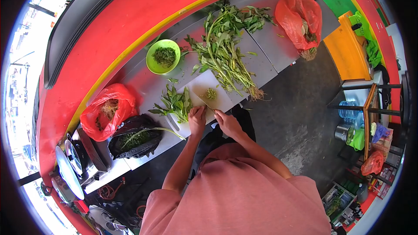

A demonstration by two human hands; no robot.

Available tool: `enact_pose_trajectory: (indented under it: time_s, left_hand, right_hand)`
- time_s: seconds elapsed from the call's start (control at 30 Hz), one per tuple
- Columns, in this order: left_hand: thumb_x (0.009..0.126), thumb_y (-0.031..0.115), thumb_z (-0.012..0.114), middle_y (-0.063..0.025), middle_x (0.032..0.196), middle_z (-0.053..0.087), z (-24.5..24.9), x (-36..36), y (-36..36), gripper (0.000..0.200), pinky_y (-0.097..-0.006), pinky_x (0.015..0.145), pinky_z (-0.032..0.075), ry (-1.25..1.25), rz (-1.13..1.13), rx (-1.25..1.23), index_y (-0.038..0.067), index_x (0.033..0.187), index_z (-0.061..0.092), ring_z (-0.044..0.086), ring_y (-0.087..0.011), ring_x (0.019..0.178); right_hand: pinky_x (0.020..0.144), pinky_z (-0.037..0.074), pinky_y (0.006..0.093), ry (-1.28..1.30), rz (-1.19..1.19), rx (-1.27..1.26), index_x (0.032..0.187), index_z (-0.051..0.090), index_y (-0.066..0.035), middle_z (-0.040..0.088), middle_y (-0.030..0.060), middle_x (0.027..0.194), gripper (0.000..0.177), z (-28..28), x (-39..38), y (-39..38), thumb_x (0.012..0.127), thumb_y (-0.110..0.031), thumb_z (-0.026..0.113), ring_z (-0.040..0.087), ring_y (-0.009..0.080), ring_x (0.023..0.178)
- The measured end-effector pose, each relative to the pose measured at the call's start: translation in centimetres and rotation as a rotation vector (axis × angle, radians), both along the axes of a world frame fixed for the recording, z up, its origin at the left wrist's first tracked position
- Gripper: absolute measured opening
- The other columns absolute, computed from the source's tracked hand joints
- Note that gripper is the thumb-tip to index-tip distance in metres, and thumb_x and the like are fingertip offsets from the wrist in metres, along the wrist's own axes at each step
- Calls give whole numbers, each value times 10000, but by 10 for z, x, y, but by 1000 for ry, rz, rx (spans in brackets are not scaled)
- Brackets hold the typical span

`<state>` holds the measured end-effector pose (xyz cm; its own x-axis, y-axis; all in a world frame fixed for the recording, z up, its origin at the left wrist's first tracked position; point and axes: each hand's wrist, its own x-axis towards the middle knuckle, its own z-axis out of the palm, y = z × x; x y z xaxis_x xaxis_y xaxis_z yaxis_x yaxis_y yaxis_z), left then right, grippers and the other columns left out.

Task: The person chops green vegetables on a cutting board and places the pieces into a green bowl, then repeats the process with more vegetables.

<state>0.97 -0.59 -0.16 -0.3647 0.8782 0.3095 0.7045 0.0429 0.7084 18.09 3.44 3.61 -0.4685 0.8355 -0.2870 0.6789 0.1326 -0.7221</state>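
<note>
On a white cutting board (224, 101), my left hand (197, 118) is closed round the stem end of a bunch of leafy greens (177, 103); the leaves fan out to its left. My right hand (227, 123) grips a knife (210, 108), its blade pointing toward the left fingertips. Just beyond the blade lies a small pile of chopped green stems (210, 94). A lime-green bowl (153, 66) behind the board holds chopped greens (164, 56).
A heap of long-stemmed greens (224, 54) with roots covers the metal counter (265, 67) to the right. Red plastic bags stand at the far right (291, 15) and left (119, 119). An open black bag (150, 146) holding greens sits near the left front edge.
</note>
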Motion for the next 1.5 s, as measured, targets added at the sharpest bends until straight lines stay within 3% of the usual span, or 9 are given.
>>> enact_pose_trajectory:
  time_s: [0.2, 0.37, 0.57, 0.77, 1.0, 1.2, 1.37, 1.5]
  left_hand:
    - [838, 33, 728, -96, 919, 674, -3, 10, -10, 174, -430, 766, 490, -21, -26, -50, 52, 1009, 756, 638, -308, 855]
    - [822, -2, 732, -104, 962, 658, 10, 15, -11, 202, -428, 772, 487, 9, -19, -129, 31, 1022, 743, 641, -313, 878]
    - [817, -16, 721, -111, 957, 661, 7, 14, -12, 224, -426, 781, 496, 81, -44, -80, 26, 1037, 742, 644, -320, 867]
    - [822, -27, 706, -130, 947, 682, 3, 12, -11, 232, -423, 789, 498, -6, -26, -99, 7, 1049, 738, 651, -321, 870]
    - [818, -27, 712, -130, 947, 681, 7, 13, -10, 219, -416, 774, 500, 61, -41, -98, 3, 1033, 743, 652, -319, 861]
    - [806, -30, 727, -122, 953, 676, -1, 13, -11, 240, -414, 764, 498, -79, -13, -45, 12, 1042, 742, 652, -309, 849]
    - [803, -33, 733, -126, 942, 680, 2, 16, -12, 217, -419, 727, 513, 114, -10, -31, 9, 1015, 748, 658, -320, 826]
    - [805, -35, 728, -132, 938, 682, 4, 19, -15, 209, -422, 731, 517, 103, -11, -37, 7, 1009, 751, 660, -327, 819]
  right_hand:
    - [694, 555, 582, -11, -38, -70, 1337, 596, -193, 703, 248, 807, 374, 20, 17, -14, 1049, -404, 485, 683, 482, 774]
    - [580, 544, 546, -48, -20, 35, 1368, 575, -222, 703, 215, 784, 358, 6, 19, -23, 1047, -369, 514, 680, 443, 686]
    - [571, 554, 544, -34, -4, 119, 1358, 561, -237, 680, 210, 696, 347, -11, 3, -16, 1048, -380, 499, 677, 434, 633]
    - [579, 555, 552, -54, -1, 83, 1346, 560, -233, 683, 212, 699, 334, 4, 5, -15, 1047, -370, 501, 681, 434, 641]
    - [584, 557, 549, -89, 33, 100, 1335, 567, -222, 685, 208, 699, 328, -7, 0, -10, 1051, -367, 492, 683, 438, 651]
    - [576, 552, 548, -119, 12, 91, 1345, 558, -239, 689, 192, 700, 335, 5, -2, -9, 1048, -380, 494, 683, 424, 636]
    - [582, 554, 552, -90, 35, 108, 1350, 554, -238, 691, 200, 708, 334, -5, 4, -12, 1053, -376, 485, 685, 425, 648]
    - [581, 553, 553, -24, 17, 140, 1341, 559, -232, 689, 208, 708, 333, -10, -7, -4, 1056, -383, 476, 683, 429, 648]
